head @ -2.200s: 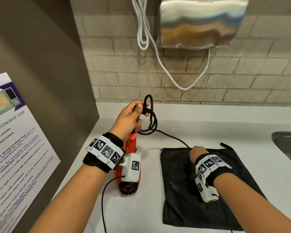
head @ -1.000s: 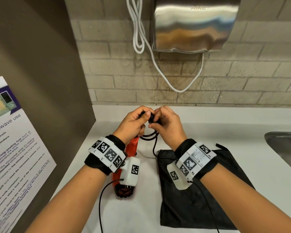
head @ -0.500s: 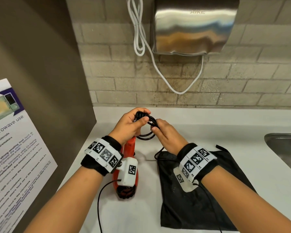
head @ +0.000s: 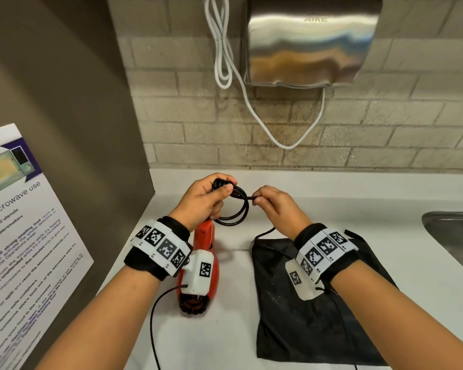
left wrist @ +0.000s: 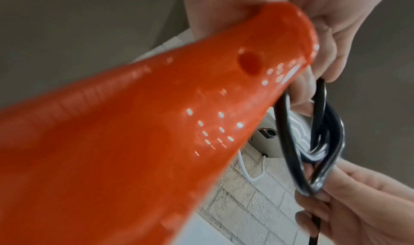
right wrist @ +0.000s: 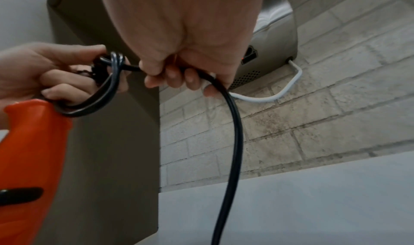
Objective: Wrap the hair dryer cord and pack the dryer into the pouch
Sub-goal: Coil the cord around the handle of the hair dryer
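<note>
Right hand [head: 275, 209], formerly on the pouch [head: 313, 311], now pinches the springy cord [head: 237, 209]; left hand [head: 202, 201] grips coils at the dryer [head: 198, 276] handle.

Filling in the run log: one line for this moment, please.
step: coiling cord | left hand: holds black cord coil at orange hair dryer handle | right hand: pinches cord | black fabric pouch: flat, unfilled

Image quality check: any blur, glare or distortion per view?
Head view: sharp, glare bands on the steel wall dryer, brick lines bowed by the wide lens. Left wrist view: orange hair dryer fills the frame, soft, speckled highlights. Right wrist view: black cord fairly sharp, edges dim.
</note>
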